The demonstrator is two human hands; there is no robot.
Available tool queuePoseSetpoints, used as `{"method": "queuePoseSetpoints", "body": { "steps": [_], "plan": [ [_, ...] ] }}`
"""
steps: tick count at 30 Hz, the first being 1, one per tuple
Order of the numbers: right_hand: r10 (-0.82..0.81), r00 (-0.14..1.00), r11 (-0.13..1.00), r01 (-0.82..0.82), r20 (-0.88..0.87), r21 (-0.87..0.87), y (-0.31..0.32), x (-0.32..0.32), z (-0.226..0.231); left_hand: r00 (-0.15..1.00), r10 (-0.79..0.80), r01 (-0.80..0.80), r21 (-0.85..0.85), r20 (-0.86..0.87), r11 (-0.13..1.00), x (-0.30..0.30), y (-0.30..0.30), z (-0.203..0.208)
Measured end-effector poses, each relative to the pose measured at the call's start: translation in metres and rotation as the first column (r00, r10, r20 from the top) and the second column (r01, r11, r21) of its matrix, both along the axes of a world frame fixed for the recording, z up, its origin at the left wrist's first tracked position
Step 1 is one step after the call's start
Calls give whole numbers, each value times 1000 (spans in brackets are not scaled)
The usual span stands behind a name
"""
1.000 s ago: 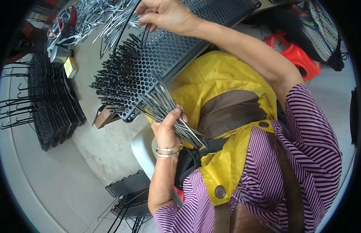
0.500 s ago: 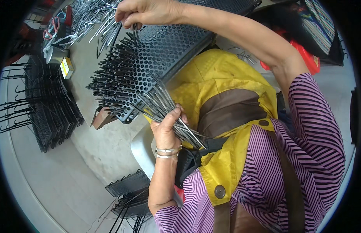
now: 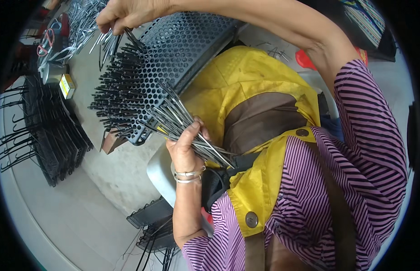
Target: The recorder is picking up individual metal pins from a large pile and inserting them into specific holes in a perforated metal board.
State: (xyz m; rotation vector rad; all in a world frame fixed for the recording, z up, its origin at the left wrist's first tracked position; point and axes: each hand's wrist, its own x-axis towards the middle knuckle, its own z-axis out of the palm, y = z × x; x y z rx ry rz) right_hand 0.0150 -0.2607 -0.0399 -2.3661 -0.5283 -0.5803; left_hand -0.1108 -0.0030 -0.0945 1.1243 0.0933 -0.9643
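- Left hand (image 3: 187,143) near the middle of the scene, thumb and fingers wrapped firmly round a loose fan of grey metal rods (image 3: 173,118).
- Bundle slants: far ends spread out toward the rack, near ends close to the person's waist.
- Right hand (image 3: 131,12) at the far left, arm stretched across the scene. Fingertips drawn together by the tops of dark rods; cannot tell whether one is pinched between them.
- Black rack (image 3: 180,49), full of round holes, runs from the near left toward the far right, beyond the lap.
- Dark upright rods (image 3: 119,88) crowd the rack's left part, tilted at various angles; bare holes show to their right.
- Loose silver rods (image 3: 83,22) heaped at the far left, just past the rack.
- Left of the rack: scissors (image 3: 47,41) with pinkish handles, a metal can (image 3: 52,73), a small yellow-and-white box (image 3: 67,86) just beside the can.
- Farther left: stacked black baskets (image 3: 54,135), thin hooked wires sticking out leftward.
- Yellow apron (image 3: 210,77) with a brown panel covers the lap.
- Two silver bracelets (image 3: 188,179) on the left wrist.
- Red stool (image 3: 304,58), partly hidden behind the right arm.
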Motion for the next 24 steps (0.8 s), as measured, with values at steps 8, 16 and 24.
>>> {"method": "queuePoseSetpoints", "body": {
  "steps": [8, 16, 24],
  "plan": [
    [131, 988, 977, -115, 79, -177, -1, 13, 2, 1000, -6, 6, -11, -20, 1000, 1, 1, 0],
    [28, 998, 983, -18, 55, -183, 15, 3, 10, 1000, -10, 10, -9, -20, 1000, 1, 0, -1],
    [-117, 955, 993, 111, -273, -36, 35, -18, 0, 999, -10, 9, -5, -42, 1000, 0, 0, 2]
  ]
}}
